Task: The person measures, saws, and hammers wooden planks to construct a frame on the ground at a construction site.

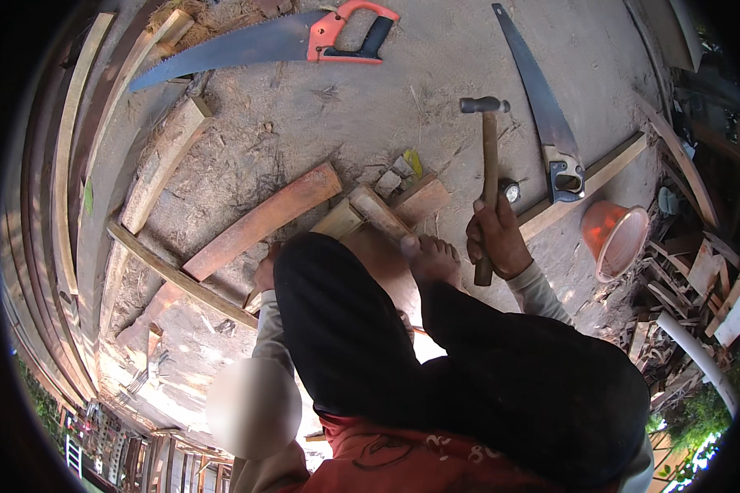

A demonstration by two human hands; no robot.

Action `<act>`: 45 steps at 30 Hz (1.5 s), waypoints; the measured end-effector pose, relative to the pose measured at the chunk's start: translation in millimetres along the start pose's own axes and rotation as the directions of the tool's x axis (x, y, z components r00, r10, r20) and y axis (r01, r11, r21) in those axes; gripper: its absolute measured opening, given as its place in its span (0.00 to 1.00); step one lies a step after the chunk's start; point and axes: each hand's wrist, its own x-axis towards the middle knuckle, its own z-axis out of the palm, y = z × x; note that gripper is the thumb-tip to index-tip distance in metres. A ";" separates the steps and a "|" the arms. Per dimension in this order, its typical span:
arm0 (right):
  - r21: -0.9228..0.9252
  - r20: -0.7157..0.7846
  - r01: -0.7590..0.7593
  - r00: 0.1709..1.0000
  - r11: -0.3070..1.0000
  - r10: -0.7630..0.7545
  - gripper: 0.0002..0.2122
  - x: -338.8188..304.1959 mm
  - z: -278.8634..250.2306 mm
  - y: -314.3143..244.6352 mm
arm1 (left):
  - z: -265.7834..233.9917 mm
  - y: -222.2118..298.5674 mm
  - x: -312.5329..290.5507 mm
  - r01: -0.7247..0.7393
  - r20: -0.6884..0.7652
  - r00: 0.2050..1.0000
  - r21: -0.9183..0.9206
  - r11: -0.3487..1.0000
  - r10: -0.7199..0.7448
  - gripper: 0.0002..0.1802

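Note:
My right hand (501, 238) is wrapped round the wooden handle of a hammer (490, 156), whose dark metal head points away from me. Beside my knee, my left hand (265, 269) shows only in part; its fingers are hidden behind the dark trouser leg. A reddish plank (263, 220) lies slantwise just beyond that hand. Short wooden blocks (378, 212) lie together in front of me, and my bare foot (436, 261) rests against them. Close to the hammer handle is a small round thing with a white face (511, 191).
A handsaw with an orange and black handle (353, 37) lies far left, another handsaw (543, 103) far right. Right of my hand are a wooden batten (608, 172) and an orange bucket (598, 226). Long timbers (156, 168) line the left side; scrap wood (699, 279) is heaped right.

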 end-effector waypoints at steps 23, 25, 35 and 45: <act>-0.521 0.743 0.409 0.650 -0.749 -0.162 0.24 25.6 52.6 -116.8 | 105.2 -99.7 -151.3 0.118 -0.456 0.341 -0.847 0.519 -0.822 0.19; -0.469 0.772 0.438 0.624 -0.767 -0.116 0.20 22.7 71.7 -134.7 | 110.5 -100.4 -140.6 0.091 -0.340 0.421 -0.907 0.412 -0.841 0.20; -0.416 0.574 0.352 0.817 -0.839 0.059 0.11 33.2 176.1 -178.5 | 73.6 -67.6 -123.9 0.414 -0.221 0.322 -0.842 0.347 -0.921 0.19; -0.756 0.290 0.276 0.954 -0.594 0.074 0.17 20.7 200.8 -170.9 | 67.3 -75.2 -131.8 0.378 -0.139 0.329 -0.887 0.265 -0.934 0.18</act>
